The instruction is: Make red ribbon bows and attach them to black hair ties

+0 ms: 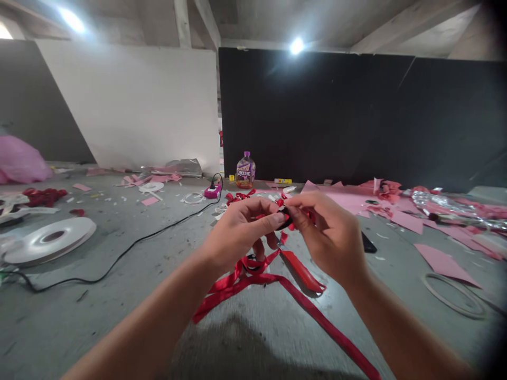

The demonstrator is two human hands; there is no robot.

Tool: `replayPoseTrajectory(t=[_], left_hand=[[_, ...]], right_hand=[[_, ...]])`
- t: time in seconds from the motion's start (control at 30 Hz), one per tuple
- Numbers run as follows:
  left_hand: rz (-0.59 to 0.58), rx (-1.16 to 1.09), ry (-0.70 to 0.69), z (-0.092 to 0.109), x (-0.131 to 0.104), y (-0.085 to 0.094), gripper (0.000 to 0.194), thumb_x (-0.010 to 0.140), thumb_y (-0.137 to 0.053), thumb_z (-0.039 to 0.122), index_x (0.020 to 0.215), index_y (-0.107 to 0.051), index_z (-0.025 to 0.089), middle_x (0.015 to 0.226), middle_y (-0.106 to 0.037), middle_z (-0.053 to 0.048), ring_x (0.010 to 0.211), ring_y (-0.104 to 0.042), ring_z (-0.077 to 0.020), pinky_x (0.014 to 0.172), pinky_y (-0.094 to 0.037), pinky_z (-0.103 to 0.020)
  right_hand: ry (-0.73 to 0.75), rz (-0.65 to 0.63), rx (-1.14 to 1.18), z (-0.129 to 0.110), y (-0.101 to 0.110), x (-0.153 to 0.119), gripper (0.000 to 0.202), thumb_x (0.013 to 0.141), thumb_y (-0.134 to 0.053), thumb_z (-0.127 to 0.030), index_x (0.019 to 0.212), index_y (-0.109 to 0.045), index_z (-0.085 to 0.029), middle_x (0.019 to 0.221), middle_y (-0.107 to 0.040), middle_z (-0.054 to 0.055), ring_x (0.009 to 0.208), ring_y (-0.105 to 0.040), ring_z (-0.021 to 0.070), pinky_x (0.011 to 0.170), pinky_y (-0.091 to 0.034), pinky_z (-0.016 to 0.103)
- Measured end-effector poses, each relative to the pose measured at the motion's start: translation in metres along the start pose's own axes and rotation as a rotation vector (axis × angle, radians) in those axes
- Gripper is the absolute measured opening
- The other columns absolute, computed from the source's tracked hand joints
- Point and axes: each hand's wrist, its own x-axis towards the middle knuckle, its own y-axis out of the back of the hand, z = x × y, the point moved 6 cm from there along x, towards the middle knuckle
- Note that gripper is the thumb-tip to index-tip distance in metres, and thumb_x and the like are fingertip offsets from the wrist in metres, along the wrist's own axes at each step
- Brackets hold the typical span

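Note:
My left hand [247, 224] and my right hand [327, 229] meet at the centre, fingertips pinched on a small black piece [285, 217] between them. Its exact shape is partly hidden by the fingers. Red ribbon [312, 309] runs across the table below my hands, with loops under my left hand and one long end toward the lower right. A red-handled tool [303, 272] lies just below the hands, its metal tip pointing up to the left. More red ribbon shows behind my fingers.
A white spool [51, 240] and black cable [134, 243] lie left. Behind stand a purple-capped bottle [245, 171] and a purple socket block [213, 191]. Pink paper [447, 264], a dark phone-like object [368, 243] and a pale ring [453, 295] lie right.

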Motion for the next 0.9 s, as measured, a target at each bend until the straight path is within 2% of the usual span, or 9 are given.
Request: replayPoseTrajectory(t=[0.07, 0.13, 0.3, 0.4, 0.5, 0.6, 0.73, 0.83, 0.9], left_hand=[[0.025, 0.058, -0.036, 0.003, 0.000, 0.001, 0.016, 0.086, -0.067, 0.033, 0.083, -0.062, 0.018, 0.062, -0.052, 0.004, 0.047, -0.050, -0.0070, 0.037, -0.041, -0.017], [0.086, 0.155, -0.112, 0.007, 0.000, 0.003, 0.012, 0.086, -0.067, 0.029, 0.086, -0.065, 0.016, 0.065, -0.056, 0.003, 0.048, -0.049, -0.0060, 0.040, -0.041, -0.018], [0.237, 0.542, -0.334, 0.023, -0.007, 0.002, 0.011, 0.084, -0.064, 0.020, 0.089, -0.073, 0.016, 0.079, -0.072, -0.003, 0.071, -0.064, -0.0126, 0.063, -0.049, -0.024], [0.306, 0.717, -0.393, 0.029, -0.012, -0.001, 0.014, 0.083, -0.063, 0.018, 0.089, -0.075, 0.016, 0.077, -0.073, -0.003, 0.068, -0.064, -0.0136, 0.064, -0.048, -0.026], [0.314, 0.860, -0.465, 0.034, -0.016, -0.003, 0.015, 0.085, -0.061, 0.019, 0.087, -0.075, 0.017, 0.078, -0.074, -0.004, 0.068, -0.063, -0.0142, 0.066, -0.047, -0.028], [0.278, 1.007, -0.525, 0.034, -0.018, -0.007, 0.019, 0.087, -0.056, 0.019, 0.081, -0.074, 0.018, 0.077, -0.072, -0.005, 0.069, -0.062, -0.0155, 0.067, -0.045, -0.029], [0.228, 1.101, -0.556, 0.031, -0.019, -0.009, 0.021, 0.090, -0.053, 0.020, 0.085, -0.073, 0.017, 0.074, -0.070, -0.006, 0.069, -0.059, -0.0159, 0.065, -0.042, -0.029], [0.205, 1.059, -0.572, 0.034, -0.019, -0.011, 0.019, 0.089, -0.055, 0.020, 0.085, -0.073, 0.017, 0.074, -0.071, -0.004, 0.068, -0.060, -0.0149, 0.064, -0.041, -0.028], [0.205, 0.992, -0.577, 0.038, -0.020, -0.011, 0.015, 0.087, -0.058, 0.017, 0.084, -0.073, 0.017, 0.075, -0.071, -0.004, 0.068, -0.061, -0.0141, 0.064, -0.042, -0.027]], right_hand=[[0.116, 0.006, -0.098, -0.008, 0.001, 0.000, 0.014, 0.090, -0.058, -0.013, 0.098, -0.069, -0.015, 0.095, -0.068, 0.008, 0.091, -0.064, 0.0177, 0.085, -0.053, 0.035], [0.200, 0.022, -0.177, -0.015, 0.002, 0.000, 0.015, 0.088, -0.059, -0.012, 0.099, -0.070, -0.012, 0.096, -0.067, 0.011, 0.092, -0.064, 0.0194, 0.085, -0.053, 0.038], [0.306, 0.013, -0.345, -0.021, 0.000, -0.002, 0.015, 0.088, -0.063, -0.013, 0.101, -0.069, -0.013, 0.091, -0.072, 0.008, 0.084, -0.067, 0.0179, 0.078, -0.057, 0.034], [0.339, 0.012, -0.426, -0.021, -0.001, -0.007, 0.019, 0.089, -0.063, -0.012, 0.107, -0.068, -0.015, 0.096, -0.074, 0.009, 0.088, -0.069, 0.0190, 0.082, -0.057, 0.033], [0.384, -0.053, -0.477, -0.021, -0.005, -0.012, 0.025, 0.090, -0.062, -0.012, 0.114, -0.066, -0.015, 0.103, -0.074, 0.011, 0.093, -0.070, 0.0220, 0.088, -0.057, 0.036], [0.394, -0.093, -0.462, -0.022, -0.008, -0.013, 0.025, 0.090, -0.060, -0.011, 0.114, -0.067, -0.014, 0.102, -0.074, 0.012, 0.093, -0.071, 0.0235, 0.086, -0.058, 0.037], [0.222, -0.078, -0.324, -0.017, -0.005, -0.006, 0.017, 0.088, -0.061, -0.013, 0.101, -0.072, -0.015, 0.090, -0.076, 0.008, 0.080, -0.072, 0.0204, 0.072, -0.060, 0.033], [-0.023, -0.114, -0.124, -0.004, -0.002, -0.001, 0.012, 0.087, -0.064, -0.017, 0.089, -0.076, -0.019, 0.074, -0.074, 0.003, 0.064, -0.069, 0.0172, 0.058, -0.058, 0.030], [-0.200, -0.127, 0.101, 0.007, -0.004, -0.002, 0.011, 0.086, -0.065, -0.020, 0.084, -0.077, -0.021, 0.068, -0.073, 0.001, 0.059, -0.069, 0.0162, 0.053, -0.058, 0.028]])
